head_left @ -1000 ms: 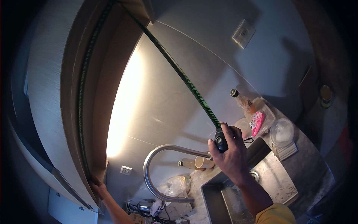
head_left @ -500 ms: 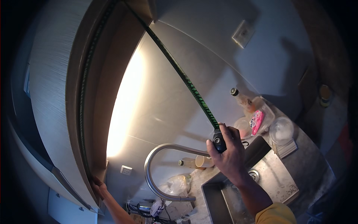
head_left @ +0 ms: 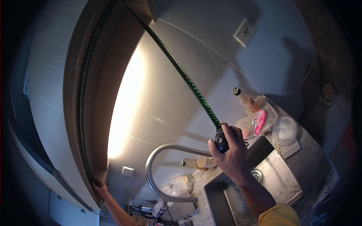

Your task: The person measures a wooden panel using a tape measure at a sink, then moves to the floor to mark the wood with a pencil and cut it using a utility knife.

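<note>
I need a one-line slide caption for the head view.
Right hand grips a black tape measure, its blade angling up toward the cabinet; left hand at the cabinet.

I saw a sink (head_left: pixel 277 180) below me, with a curved metal tap (head_left: pixel 148 165) just beside it. A pink packet (head_left: pixel 259 121) lay between a dark-capped bottle (head_left: pixel 245 99) and a round clear tub (head_left: pixel 284 130). A cup (head_left: pixel 204 162) and a plastic bag (head_left: pixel 181 185) sat near the wall (head_left: pixel 162 109), which carried two sockets (head_left: pixel 245 33) (one sat much lower in my view).
</note>
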Demonstrator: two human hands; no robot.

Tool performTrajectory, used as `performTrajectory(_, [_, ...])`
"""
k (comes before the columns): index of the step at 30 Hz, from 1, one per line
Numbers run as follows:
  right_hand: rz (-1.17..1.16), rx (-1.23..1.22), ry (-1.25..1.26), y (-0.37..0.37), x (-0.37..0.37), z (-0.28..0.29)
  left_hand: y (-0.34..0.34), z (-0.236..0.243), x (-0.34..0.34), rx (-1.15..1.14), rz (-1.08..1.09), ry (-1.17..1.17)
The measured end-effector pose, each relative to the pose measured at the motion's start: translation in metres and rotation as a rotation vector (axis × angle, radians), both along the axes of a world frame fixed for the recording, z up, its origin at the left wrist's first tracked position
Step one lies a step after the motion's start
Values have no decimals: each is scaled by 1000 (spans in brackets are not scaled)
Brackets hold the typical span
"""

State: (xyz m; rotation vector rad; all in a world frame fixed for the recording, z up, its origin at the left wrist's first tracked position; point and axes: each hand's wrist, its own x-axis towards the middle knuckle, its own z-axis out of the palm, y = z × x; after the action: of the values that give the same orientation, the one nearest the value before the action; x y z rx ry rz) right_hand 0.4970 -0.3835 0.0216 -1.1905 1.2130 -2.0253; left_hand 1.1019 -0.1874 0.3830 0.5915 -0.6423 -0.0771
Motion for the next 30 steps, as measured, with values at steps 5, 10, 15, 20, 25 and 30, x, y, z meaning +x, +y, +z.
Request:
performTrajectory(5, [-17, -12, 9, -1, 0, 0, 2, 2, 7, 47, -24, -76])
performTrajectory(10, [-12, -11, 6, 0, 0, -1, 1, 2, 8, 37, 4, -48])
performTrajectory(15, [-3, -5, 6, 0, -2, -1, -3, 1, -1, 34, -38, -39])
performTrajectory(20, [-4, 7, 4, 0, -3, 0, -4, 2, -6, 48, -12, -32])
performTrajectory(25, [2, -2, 7, -1, -3, -1, -4, 1, -8, 41, 27, -37])
performTrajectory(30, [9, -6, -8, 0, -3, -1, -6, 3, -20, 36, -1, -24])
